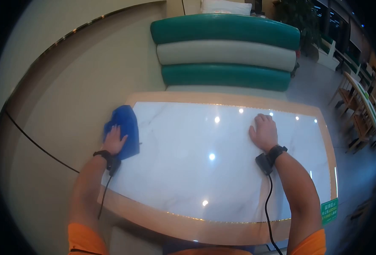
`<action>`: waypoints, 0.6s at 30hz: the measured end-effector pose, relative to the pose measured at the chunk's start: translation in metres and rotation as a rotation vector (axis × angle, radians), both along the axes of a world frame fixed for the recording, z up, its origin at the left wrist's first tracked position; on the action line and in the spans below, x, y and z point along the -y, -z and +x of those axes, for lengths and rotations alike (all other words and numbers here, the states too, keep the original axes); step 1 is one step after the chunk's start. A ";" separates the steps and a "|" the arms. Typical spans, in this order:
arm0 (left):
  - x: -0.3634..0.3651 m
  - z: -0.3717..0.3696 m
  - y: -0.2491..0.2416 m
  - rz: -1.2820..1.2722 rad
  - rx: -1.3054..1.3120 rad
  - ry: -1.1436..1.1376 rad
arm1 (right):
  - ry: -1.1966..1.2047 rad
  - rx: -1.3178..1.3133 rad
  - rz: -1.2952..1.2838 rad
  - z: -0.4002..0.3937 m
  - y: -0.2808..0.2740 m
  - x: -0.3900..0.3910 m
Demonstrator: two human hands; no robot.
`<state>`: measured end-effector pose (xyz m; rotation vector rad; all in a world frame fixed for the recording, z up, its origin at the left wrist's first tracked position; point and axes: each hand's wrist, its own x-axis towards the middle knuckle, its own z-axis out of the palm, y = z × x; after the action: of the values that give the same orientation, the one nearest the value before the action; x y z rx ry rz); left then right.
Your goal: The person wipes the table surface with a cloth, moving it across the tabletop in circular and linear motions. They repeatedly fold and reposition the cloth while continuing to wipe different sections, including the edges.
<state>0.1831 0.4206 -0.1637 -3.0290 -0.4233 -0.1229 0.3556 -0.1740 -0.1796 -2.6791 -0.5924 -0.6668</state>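
Observation:
My left hand [114,140] lies flat on a blue cloth [128,129], fingers spread, at the left end of the table by the wall. The cloth is spread out and partly overhangs the table's left edge. On the far right part of the white marble-look tabletop [179,144] rests my right hand [265,132]. Its fingers are loosely bent, the thumb stands apart, and it holds nothing. Each wrist wears a black band with a small box and a cable.
A green and white padded bench [226,53] stands behind the table. The wall [90,80] borders the left side. A green sign [329,211] hangs at the near right corner. Wooden chairs [358,123] stand farther right, across the floor.

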 end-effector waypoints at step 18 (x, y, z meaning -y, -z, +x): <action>0.267 -0.050 -0.009 -0.310 -0.024 0.665 | -0.019 -0.010 0.082 -0.002 0.010 0.004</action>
<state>0.1333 0.1538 -0.1544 -3.3286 0.6379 -0.0618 0.3536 -0.1785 -0.1895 -2.5966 -0.5752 -0.6573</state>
